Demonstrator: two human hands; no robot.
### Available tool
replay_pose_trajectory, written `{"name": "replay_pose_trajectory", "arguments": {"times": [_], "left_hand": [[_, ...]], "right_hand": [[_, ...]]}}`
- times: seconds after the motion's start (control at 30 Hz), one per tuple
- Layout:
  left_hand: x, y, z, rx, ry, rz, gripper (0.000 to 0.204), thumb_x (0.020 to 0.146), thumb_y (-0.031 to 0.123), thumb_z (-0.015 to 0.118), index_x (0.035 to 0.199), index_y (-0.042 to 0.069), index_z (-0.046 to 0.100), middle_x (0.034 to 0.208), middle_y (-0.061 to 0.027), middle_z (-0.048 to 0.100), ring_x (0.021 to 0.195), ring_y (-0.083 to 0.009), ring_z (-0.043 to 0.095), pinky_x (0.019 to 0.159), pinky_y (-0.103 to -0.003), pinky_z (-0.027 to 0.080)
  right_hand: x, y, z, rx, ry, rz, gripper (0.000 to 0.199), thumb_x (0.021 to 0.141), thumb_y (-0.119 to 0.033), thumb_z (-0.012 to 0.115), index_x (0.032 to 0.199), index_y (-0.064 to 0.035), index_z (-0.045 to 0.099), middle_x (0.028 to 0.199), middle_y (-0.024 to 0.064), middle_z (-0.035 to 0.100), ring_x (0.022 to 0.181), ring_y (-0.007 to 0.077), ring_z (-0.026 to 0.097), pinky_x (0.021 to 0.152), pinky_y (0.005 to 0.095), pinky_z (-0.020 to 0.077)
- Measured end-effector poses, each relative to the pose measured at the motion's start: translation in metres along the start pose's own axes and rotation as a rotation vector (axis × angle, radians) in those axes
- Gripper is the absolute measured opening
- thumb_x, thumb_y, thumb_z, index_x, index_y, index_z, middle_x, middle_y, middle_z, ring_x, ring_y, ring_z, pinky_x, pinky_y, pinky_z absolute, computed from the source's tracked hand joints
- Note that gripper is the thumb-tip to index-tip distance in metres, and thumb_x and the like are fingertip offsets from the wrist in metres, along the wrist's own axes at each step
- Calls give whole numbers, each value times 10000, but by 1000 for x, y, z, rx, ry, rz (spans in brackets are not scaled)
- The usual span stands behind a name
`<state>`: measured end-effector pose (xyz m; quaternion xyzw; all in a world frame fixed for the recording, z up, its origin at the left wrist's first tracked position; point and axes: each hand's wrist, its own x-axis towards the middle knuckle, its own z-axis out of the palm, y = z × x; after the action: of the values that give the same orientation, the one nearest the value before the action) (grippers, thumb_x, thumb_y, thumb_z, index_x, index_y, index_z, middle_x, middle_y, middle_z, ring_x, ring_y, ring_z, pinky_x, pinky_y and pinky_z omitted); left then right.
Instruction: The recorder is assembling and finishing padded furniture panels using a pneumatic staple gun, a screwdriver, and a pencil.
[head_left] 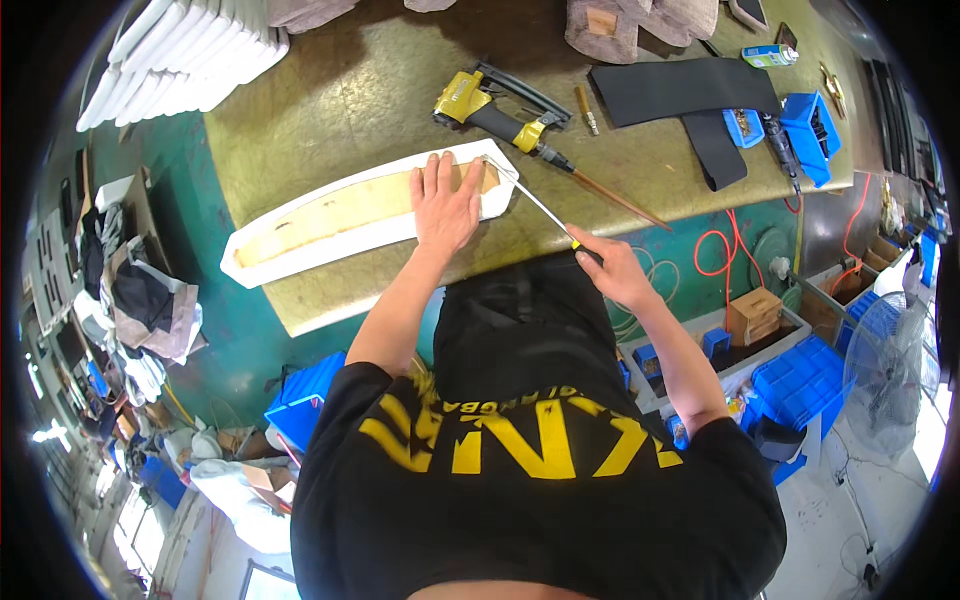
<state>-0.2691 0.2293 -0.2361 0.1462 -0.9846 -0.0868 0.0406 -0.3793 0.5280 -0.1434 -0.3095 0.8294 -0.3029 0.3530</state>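
Workshop clutter ringed an olive-coloured tabletop [330, 100] that stood on a green floor. One long curved panel [330, 215], white at the rim with a tan wooden face, lay near the tabletop's front edge. The left hand [445, 200] pressed flat on the panel's right end, fingers spread apart and palm down, so its grip was open and closed round nothing. The right hand [607, 268] hung just off the tabletop's front edge with its grip clamped on the handle of one slim metal-shafted tool [535, 200] (a screwdriver or pick, I could not tell which). The shaft ran up and to the left, and its tip met the panel's right end just beside the left hand's fingers.

Behind the panel lay one yellow and black pneumatic stapler [495, 110] with a hose fitting pointing right. Two black strips [690, 95] lay to its right, one long one and one shorter one partly crossing beneath it. Two blue bins [812, 135] sat at the tabletop's right end, one small and one larger. One spray can [770, 55] lay at the far right corner. A stack of white panels [185, 55] rested at the far left. One orange hose [715, 250] coiled on the floor to the right, near more blue crates [800, 385] and one fan [885, 375].
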Motion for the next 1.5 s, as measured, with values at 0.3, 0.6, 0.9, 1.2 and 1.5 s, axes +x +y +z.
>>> {"name": "replay_pose_trajectory", "arguments": {"times": [0.3,0.6,0.9,1.2,1.5], "left_hand": [[1,1,1,8,22,-6,558,934,348,624,1487,297,571,1534,-149,451,1478,-372,357,1232,-605,212],[1,0,2,-5,-9,-17,552,960,349,595,1508,292,551,1551,-158,429,1486,-389,346,1241,-600,210],[1,-1,2,-9,-4,-14,548,957,345,601,1501,292,559,1547,-160,444,1482,-391,356,1237,-605,218],[0,-1,2,-21,28,-3,537,959,335,603,1493,289,566,1541,-161,448,1468,-397,375,1229,-607,232],[0,0,2,-29,15,-15,525,962,333,601,1484,290,576,1547,-155,443,1479,-390,363,1239,-591,223]], "right_hand": [[3,-4,-9,67,-89,90,502,980,-111,632,1478,-151,588,1368,216,666,1271,384,639,1061,415,508],[-2,-8,3,140,-56,80,491,989,-130,629,1477,-119,584,1389,218,655,1318,369,614,1094,391,487],[-1,-8,6,129,-23,46,488,987,-139,629,1473,-119,591,1379,223,659,1317,376,611,1102,400,484],[-3,-1,5,139,-15,22,517,983,-195,625,1497,-191,566,1353,222,664,1261,413,622,1062,439,512],[1,8,22,933,-240,474,478,1043,-160,592,1516,-118,537,906,137,672,632,221,667,588,318,547]]}}
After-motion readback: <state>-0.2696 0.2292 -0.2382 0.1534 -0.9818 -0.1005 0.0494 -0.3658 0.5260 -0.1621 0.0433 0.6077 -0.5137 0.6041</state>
